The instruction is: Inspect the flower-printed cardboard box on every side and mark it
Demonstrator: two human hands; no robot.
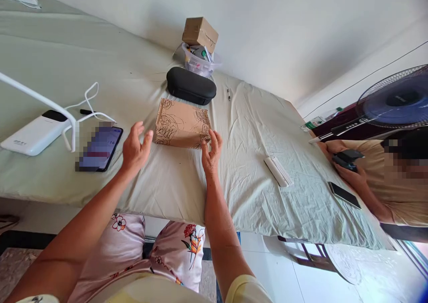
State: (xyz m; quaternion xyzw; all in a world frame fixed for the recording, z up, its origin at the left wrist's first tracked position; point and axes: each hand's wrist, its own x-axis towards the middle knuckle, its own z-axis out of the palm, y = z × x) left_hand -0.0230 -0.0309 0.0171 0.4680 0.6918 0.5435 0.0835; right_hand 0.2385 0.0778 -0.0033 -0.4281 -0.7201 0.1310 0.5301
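Observation:
A brown box (181,124) with dark scribbled drawings lies on the pale green sheet (254,129) in front of me. My left hand (134,148) hovers open just left of the box, fingers spread and curved, not touching it. On the other side, my right hand (211,151) is open too, its fingertips at or against the box's right front corner. Neither hand holds anything.
A black oval case (191,86) lies behind the box, then a clear tub (200,62) with a small cardboard box (199,32) on top. Left: phone (99,149), white power bank (35,133), cable. Right: white remote (277,170), another person holding a dark device (346,159), a phone (344,194), a fan (397,99).

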